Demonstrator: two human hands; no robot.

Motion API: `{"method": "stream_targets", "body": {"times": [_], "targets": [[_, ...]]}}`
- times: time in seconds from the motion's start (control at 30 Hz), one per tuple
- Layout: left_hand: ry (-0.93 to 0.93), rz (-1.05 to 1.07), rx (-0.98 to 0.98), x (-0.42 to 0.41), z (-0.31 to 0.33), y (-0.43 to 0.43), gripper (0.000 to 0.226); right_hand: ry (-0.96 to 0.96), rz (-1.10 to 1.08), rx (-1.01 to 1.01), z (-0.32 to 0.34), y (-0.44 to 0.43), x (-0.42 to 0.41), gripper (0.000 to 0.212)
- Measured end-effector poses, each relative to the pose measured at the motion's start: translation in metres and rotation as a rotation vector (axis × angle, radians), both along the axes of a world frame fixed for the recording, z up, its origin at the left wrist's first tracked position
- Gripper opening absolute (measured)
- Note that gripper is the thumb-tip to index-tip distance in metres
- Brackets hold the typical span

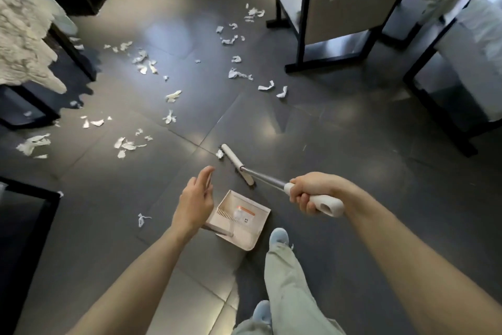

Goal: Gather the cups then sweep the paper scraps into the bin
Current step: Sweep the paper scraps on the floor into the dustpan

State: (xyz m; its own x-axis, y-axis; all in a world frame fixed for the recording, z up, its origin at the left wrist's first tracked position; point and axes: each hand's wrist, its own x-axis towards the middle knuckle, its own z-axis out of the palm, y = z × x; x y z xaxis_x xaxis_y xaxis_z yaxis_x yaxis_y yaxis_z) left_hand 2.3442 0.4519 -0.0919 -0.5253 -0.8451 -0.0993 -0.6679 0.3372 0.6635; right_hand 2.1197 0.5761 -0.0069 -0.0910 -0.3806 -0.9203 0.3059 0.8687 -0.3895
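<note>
Your right grip [309, 193] is clamped round the white handle of the broom [328, 205], fingers curled under it. The thin metal shaft runs forward and left from that grip down to the broom head [236, 163], low on the floor [353, 171]. One small scrap [219, 153] sits right at the far tip of the head, touching it or very nearly; that's hard to call from up here. Your left grip [194, 204] holds nothing, fingers apart and loosely straight, just left of the shaft. The white dustpan [244, 238] lies on the tiles between your two grips, tucked partly under the left one, with a comb ridge and an orange-edged label inside. The paper scraps [127, 144] are well ahead of both grips, strewn in a wide band. They lie thickest far to the left of the left grip, and another trail runs ahead of the right grip toward the pale chair [339, 17]. A lone scrap [142, 219] lies near the left grip, on its left side. Your pale shoe [278, 235] stands just beside the dustpan.
</note>
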Motion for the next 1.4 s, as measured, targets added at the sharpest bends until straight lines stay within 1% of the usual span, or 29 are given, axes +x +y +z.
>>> {"method": "stream_targets", "body": {"times": [0.07, 0.17, 0.27, 0.3, 0.4, 0.43, 0.5, 0.57, 0.6, 0.67, 0.73, 0.83, 0.9, 0.93, 1.0, 1.07, 1.13, 1.2, 1.23, 1.27, 1.33, 1.4], "targets": [[-0.006, 0.048, -0.015, -0.002, 0.0, -0.028, 0.042, 0.004, 0.023, -0.03, -0.005, -0.046, -0.015, 0.048], [-0.022, 0.137, -0.014, -0.008, -0.001, -0.071, 0.041, 0.032, 0.138, -0.061, -0.015, -0.115, -0.036, 0.022], [-0.021, 0.215, -0.026, -0.017, -0.001, -0.116, 0.041, 0.115, 0.304, -0.05, -0.027, -0.175, -0.054, 0.015], [-0.031, 0.229, -0.037, -0.021, -0.002, -0.131, 0.042, 0.154, 0.355, -0.052, -0.032, -0.191, -0.058, 0.017], [-0.062, 0.303, -0.078, -0.034, -0.005, -0.164, 0.042, 0.306, 0.559, -0.079, -0.051, -0.23, -0.067, 0.045], [-0.063, 0.335, -0.086, -0.038, -0.006, -0.174, 0.042, 0.332, 0.627, -0.078, -0.057, -0.239, -0.067, 0.049], [-0.056, 0.378, -0.074, -0.047, -0.006, -0.197, 0.042, 0.335, 0.748, -0.042, -0.066, -0.253, -0.065, 0.046], [-0.062, 0.365, -0.057, -0.056, -0.005, -0.22, 0.043, 0.277, 0.789, -0.01, -0.07, -0.266, -0.061, 0.04], [-0.074, 0.341, -0.051, -0.059, -0.003, -0.232, 0.043, 0.251, 0.791, 0.001, -0.067, -0.276, -0.061, 0.034], [-0.11, 0.264, -0.041, -0.065, -0.001, -0.25, 0.044, 0.187, 0.777, 0.047, -0.054, -0.298, -0.065, 0.015], [-0.113, 0.184, -0.041, -0.07, 0.002, -0.263, 0.044, 0.054, 0.678, 0.126, -0.038, -0.323, -0.08, 0.02], [-0.071, 0.14, -0.023, -0.074, 0.004, -0.293, 0.043, -0.207, 0.377, 0.244, -0.011, -0.348, -0.112, 0.021], [-0.054, 0.09, -0.018, -0.078, 0.005, -0.312, 0.043, -0.24, 0.333, 0.211, 0.004, -0.355, -0.127, 0.015], [-0.05, 0.053, -0.015, -0.082, 0.005, -0.32, 0.044, -0.216, 0.328, 0.173, 0.009, -0.357, -0.133, 0.019], [-0.049, -0.043, -0.021, -0.094, 0.008, -0.333, 0.045, -0.118, 0.293, 0.079, 0.014, -0.364, -0.146, 0.046], [-0.062, -0.135, -0.028, -0.113, 0.01, -0.347, 0.048, -0.04, 0.255, 0.018, 0.012, -0.373, -0.159, 0.054], [-0.077, -0.182, -0.035, -0.133, 0.013, -0.364, 0.049, 0.049, 0.243, -0.015, 0.008, -0.383, -0.175, 0.052], [-0.045, -0.178, -0.052, -0.151, 0.013, -0.383, 0.048, 0.136, 0.216, -0.056, -0.001, -0.391, -0.198, 0.04], [-0.009, -0.158, -0.056, -0.159, 0.013, -0.394, 0.047, 0.156, 0.185, -0.072, -0.003, -0.395, -0.213, 0.033], [0.03, -0.128, -0.05, -0.169, 0.014, -0.404, 0.045, 0.172, 0.15, -0.08, -0.007, -0.401, -0.23, 0.031], [0.103, -0.055, -0.033, -0.193, 0.015, -0.424, 0.044, 0.211, 0.084, -0.085, -0.018, -0.415, -0.269, 0.033], [0.162, 0.014, -0.019, -0.228, 0.015, -0.442, 0.05, 0.239, 0.046, -0.091, -0.027, -0.432, -0.31, 0.032]]}}
